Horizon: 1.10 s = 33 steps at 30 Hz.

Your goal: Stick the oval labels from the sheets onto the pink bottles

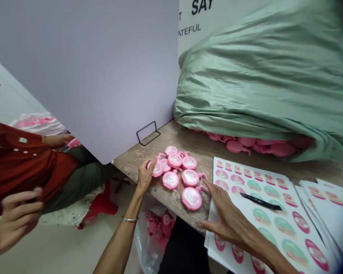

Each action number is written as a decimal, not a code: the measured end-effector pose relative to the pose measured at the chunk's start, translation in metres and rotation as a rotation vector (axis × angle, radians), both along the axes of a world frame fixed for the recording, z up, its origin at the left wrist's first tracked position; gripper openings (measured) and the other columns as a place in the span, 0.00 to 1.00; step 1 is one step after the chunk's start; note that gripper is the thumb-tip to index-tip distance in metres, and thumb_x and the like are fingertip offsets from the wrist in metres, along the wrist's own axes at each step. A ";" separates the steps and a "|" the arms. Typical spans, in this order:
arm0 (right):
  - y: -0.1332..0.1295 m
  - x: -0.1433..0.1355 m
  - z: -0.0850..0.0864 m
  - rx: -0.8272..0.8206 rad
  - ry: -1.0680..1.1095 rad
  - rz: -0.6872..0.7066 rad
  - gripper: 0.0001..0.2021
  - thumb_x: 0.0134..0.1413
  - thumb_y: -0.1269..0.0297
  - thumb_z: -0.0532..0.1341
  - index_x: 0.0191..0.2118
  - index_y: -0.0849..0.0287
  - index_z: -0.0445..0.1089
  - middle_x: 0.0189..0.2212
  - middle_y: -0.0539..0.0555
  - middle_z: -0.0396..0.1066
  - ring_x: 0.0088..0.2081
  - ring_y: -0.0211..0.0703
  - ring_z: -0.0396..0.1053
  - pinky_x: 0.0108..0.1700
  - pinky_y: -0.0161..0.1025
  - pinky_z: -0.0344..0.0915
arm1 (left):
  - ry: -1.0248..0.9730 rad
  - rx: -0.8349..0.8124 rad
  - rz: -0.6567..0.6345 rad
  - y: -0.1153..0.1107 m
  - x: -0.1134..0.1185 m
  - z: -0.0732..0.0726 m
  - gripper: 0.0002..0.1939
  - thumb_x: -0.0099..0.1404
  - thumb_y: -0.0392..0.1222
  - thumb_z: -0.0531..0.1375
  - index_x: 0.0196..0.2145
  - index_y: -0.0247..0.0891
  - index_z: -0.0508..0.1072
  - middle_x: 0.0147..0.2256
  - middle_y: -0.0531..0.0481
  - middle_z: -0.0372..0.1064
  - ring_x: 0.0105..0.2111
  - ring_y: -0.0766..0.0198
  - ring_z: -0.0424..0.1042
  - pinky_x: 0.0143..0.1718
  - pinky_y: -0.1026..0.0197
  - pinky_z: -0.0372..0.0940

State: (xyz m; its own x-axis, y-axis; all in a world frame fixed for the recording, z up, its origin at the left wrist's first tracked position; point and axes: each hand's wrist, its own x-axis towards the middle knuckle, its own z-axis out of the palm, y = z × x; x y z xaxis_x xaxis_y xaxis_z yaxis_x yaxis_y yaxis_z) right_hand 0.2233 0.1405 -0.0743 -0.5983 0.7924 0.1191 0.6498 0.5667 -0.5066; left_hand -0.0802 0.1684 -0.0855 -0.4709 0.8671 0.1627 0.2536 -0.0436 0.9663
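Several pink round cases [191, 198] with clear-looking printed tops and small strap loops lie grouped on the wooden table [200, 142]. My left hand [145, 174] is at the group's left edge, its fingers against one pink case [157, 168]. To the right of the group, my right hand [220, 211] is spread, thumb and fingers apart, with nothing in it; its fingertips are near the cases and its wrist is over the sticker sheets [254, 186]. Black tweezers [261, 201] rest on these sheets.
A green cloth sack [260, 76] with pink cases [237, 147] under its edge fills the back right. A black wire stand [148, 133] is by the pale panel [103, 76]. Below the table hangs a plastic bag of pink pieces [160, 226]. Another person [31, 163] is at left.
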 end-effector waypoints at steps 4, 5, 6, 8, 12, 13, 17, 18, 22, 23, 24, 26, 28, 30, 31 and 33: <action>0.007 -0.024 -0.005 -0.066 -0.112 -0.027 0.61 0.34 0.51 0.70 0.70 0.60 0.34 0.68 0.70 0.38 0.67 0.66 0.40 0.63 0.57 0.51 | 0.009 0.015 -0.088 0.018 -0.004 -0.011 0.19 0.62 0.56 0.57 0.31 0.34 0.73 0.27 0.52 0.68 0.28 0.66 0.65 0.31 0.66 0.61; 0.010 -0.027 -0.005 -0.078 -0.137 -0.034 0.62 0.33 0.50 0.70 0.70 0.61 0.35 0.67 0.72 0.38 0.67 0.67 0.39 0.63 0.58 0.51 | 0.015 0.021 -0.104 0.021 -0.004 -0.012 0.19 0.61 0.55 0.57 0.30 0.34 0.73 0.28 0.51 0.69 0.30 0.65 0.67 0.33 0.65 0.62; 0.013 -0.029 -0.006 -0.090 -0.157 -0.034 0.62 0.32 0.48 0.71 0.69 0.62 0.37 0.67 0.73 0.38 0.67 0.67 0.38 0.63 0.58 0.51 | 0.022 0.030 -0.119 0.024 -0.004 -0.013 0.19 0.61 0.55 0.58 0.31 0.34 0.74 0.31 0.49 0.71 0.34 0.63 0.68 0.36 0.65 0.63; 0.019 -0.033 -0.005 -0.108 -0.183 -0.030 0.62 0.30 0.47 0.71 0.69 0.63 0.39 0.67 0.74 0.38 0.67 0.68 0.38 0.62 0.58 0.52 | 0.032 0.050 -0.164 0.030 -0.004 -0.010 0.18 0.60 0.54 0.59 0.35 0.35 0.75 0.42 0.45 0.72 0.44 0.60 0.69 0.44 0.63 0.63; 0.030 -0.039 -0.003 -0.132 -0.183 -0.034 0.63 0.28 0.46 0.72 0.69 0.58 0.40 0.67 0.72 0.38 0.67 0.69 0.39 0.60 0.59 0.56 | 0.029 0.036 -0.341 0.041 -0.002 0.002 0.20 0.62 0.53 0.57 0.43 0.36 0.76 0.49 0.43 0.73 0.49 0.58 0.70 0.51 0.60 0.62; 0.032 -0.041 -0.002 -0.145 -0.185 -0.029 0.63 0.28 0.46 0.72 0.69 0.56 0.40 0.67 0.71 0.37 0.67 0.69 0.40 0.59 0.59 0.57 | 0.028 0.024 -0.381 0.042 -0.001 0.004 0.20 0.62 0.53 0.57 0.43 0.36 0.76 0.47 0.43 0.74 0.48 0.57 0.71 0.51 0.60 0.62; 0.035 -0.047 -0.001 -0.200 -0.226 0.001 0.62 0.29 0.45 0.72 0.69 0.58 0.42 0.67 0.73 0.34 0.67 0.69 0.39 0.58 0.57 0.58 | 0.034 -0.012 -0.459 0.043 0.003 0.009 0.21 0.63 0.54 0.56 0.42 0.34 0.77 0.44 0.43 0.76 0.46 0.55 0.72 0.50 0.58 0.63; 0.035 -0.048 -0.001 -0.200 -0.229 0.006 0.61 0.29 0.44 0.71 0.69 0.58 0.42 0.67 0.73 0.34 0.67 0.69 0.38 0.58 0.57 0.58 | 0.038 -0.015 -0.466 0.041 0.004 0.009 0.22 0.63 0.54 0.56 0.43 0.34 0.77 0.43 0.43 0.76 0.45 0.55 0.72 0.49 0.58 0.64; 0.032 -0.049 -0.001 -0.185 -0.203 0.028 0.59 0.32 0.46 0.71 0.69 0.56 0.43 0.67 0.71 0.35 0.66 0.68 0.41 0.58 0.57 0.57 | 0.055 -0.020 -0.466 0.029 0.005 0.011 0.21 0.64 0.53 0.55 0.43 0.34 0.78 0.43 0.44 0.76 0.44 0.55 0.72 0.49 0.58 0.63; 0.031 -0.049 0.000 -0.187 -0.200 0.034 0.58 0.32 0.47 0.71 0.69 0.56 0.43 0.67 0.72 0.36 0.66 0.68 0.43 0.58 0.57 0.58 | 0.056 -0.024 -0.462 0.025 0.005 0.012 0.21 0.65 0.53 0.55 0.42 0.34 0.78 0.42 0.44 0.77 0.44 0.55 0.72 0.49 0.58 0.63; 0.029 -0.050 0.000 -0.187 -0.197 0.039 0.58 0.33 0.47 0.71 0.69 0.57 0.43 0.67 0.72 0.36 0.66 0.68 0.45 0.58 0.57 0.58 | 0.056 -0.030 -0.457 0.020 0.004 0.013 0.21 0.65 0.53 0.55 0.42 0.34 0.78 0.42 0.44 0.77 0.44 0.55 0.73 0.49 0.58 0.63; 0.024 -0.052 0.000 -0.176 -0.195 0.048 0.56 0.34 0.49 0.71 0.69 0.56 0.45 0.67 0.72 0.37 0.65 0.68 0.47 0.58 0.57 0.58 | 0.051 -0.042 -0.444 0.009 0.003 0.013 0.21 0.65 0.53 0.54 0.42 0.34 0.78 0.42 0.44 0.77 0.45 0.55 0.73 0.50 0.58 0.63; 0.016 -0.055 -0.001 -0.154 -0.187 0.060 0.55 0.34 0.51 0.71 0.68 0.56 0.46 0.66 0.71 0.37 0.64 0.68 0.48 0.57 0.57 0.59 | 0.046 -0.052 -0.420 -0.006 0.001 0.013 0.21 0.65 0.52 0.55 0.41 0.34 0.79 0.42 0.43 0.77 0.45 0.54 0.73 0.50 0.58 0.63; 0.005 -0.059 -0.003 -0.129 -0.170 0.088 0.55 0.34 0.51 0.72 0.68 0.56 0.46 0.66 0.71 0.37 0.64 0.69 0.49 0.56 0.58 0.60 | 0.045 -0.051 -0.382 -0.024 -0.002 0.012 0.19 0.65 0.52 0.56 0.40 0.34 0.79 0.42 0.44 0.77 0.46 0.54 0.73 0.50 0.58 0.63; -0.001 -0.060 -0.005 -0.114 -0.158 0.101 0.56 0.33 0.51 0.72 0.68 0.56 0.47 0.66 0.71 0.37 0.64 0.70 0.48 0.56 0.58 0.60 | 0.045 -0.044 -0.357 -0.035 -0.003 0.012 0.18 0.64 0.51 0.57 0.40 0.35 0.79 0.42 0.44 0.77 0.46 0.55 0.73 0.50 0.58 0.63; -0.016 -0.065 -0.008 -0.070 -0.132 0.129 0.57 0.30 0.52 0.73 0.68 0.58 0.47 0.66 0.71 0.36 0.64 0.72 0.47 0.57 0.59 0.59 | 0.044 -0.017 -0.294 -0.060 -0.007 0.010 0.16 0.64 0.49 0.58 0.39 0.35 0.79 0.42 0.45 0.77 0.46 0.55 0.72 0.50 0.57 0.62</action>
State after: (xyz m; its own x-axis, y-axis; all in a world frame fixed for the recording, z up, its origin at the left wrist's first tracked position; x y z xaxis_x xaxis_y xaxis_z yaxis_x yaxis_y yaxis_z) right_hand 0.1583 0.1244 -0.0826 -0.7022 0.7117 -0.0193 0.6372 0.6161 -0.4629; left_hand -0.0869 0.1087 -0.0759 -0.1919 0.9681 0.1612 0.2739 -0.1049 0.9560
